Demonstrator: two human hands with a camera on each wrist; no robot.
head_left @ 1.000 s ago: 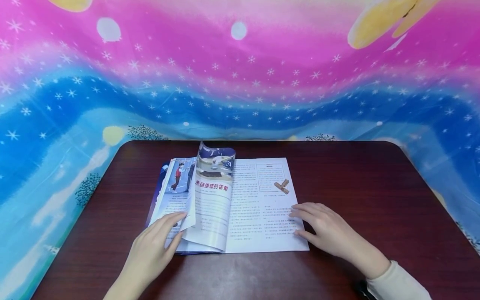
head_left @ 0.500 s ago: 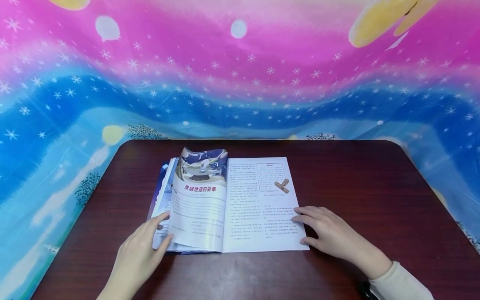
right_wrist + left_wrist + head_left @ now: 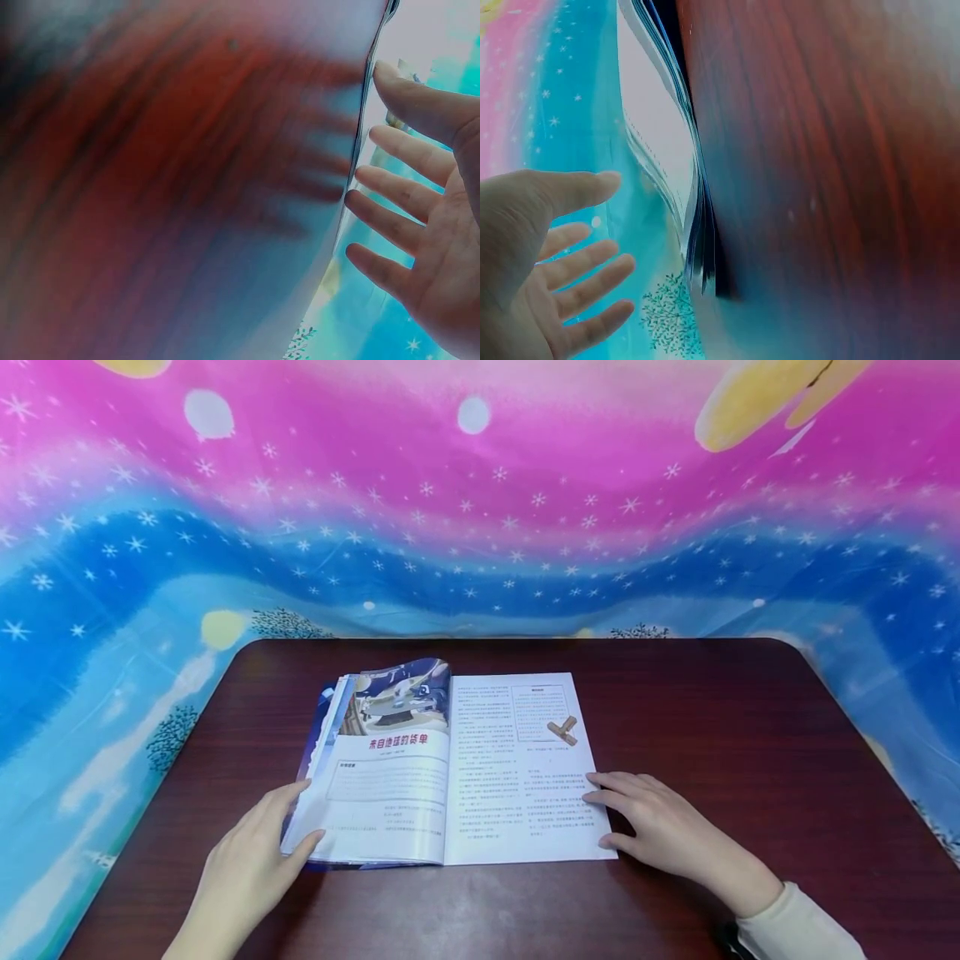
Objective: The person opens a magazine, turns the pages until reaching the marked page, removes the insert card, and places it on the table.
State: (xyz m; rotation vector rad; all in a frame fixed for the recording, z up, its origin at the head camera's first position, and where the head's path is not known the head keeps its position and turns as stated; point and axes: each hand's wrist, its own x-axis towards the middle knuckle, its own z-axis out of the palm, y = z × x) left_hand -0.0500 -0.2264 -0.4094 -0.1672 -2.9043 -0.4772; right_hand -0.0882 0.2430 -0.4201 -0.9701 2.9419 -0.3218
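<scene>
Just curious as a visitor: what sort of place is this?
Probably a staged reading desk rather than a lived-in room: a dark wooden table, an open magazine and a bright starry backdrop draped behind.

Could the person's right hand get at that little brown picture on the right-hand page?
Probably yes: the right hand lies flat on the same page of the magazine, and nothing lies between it and the brown picture.

The magazine (image 3: pixel 450 768) body text is too small to read. The tabletop (image 3: pixel 150 187) blurs in the right wrist view. The left hand (image 3: pixel 240 872) wrist is cut off.
</scene>
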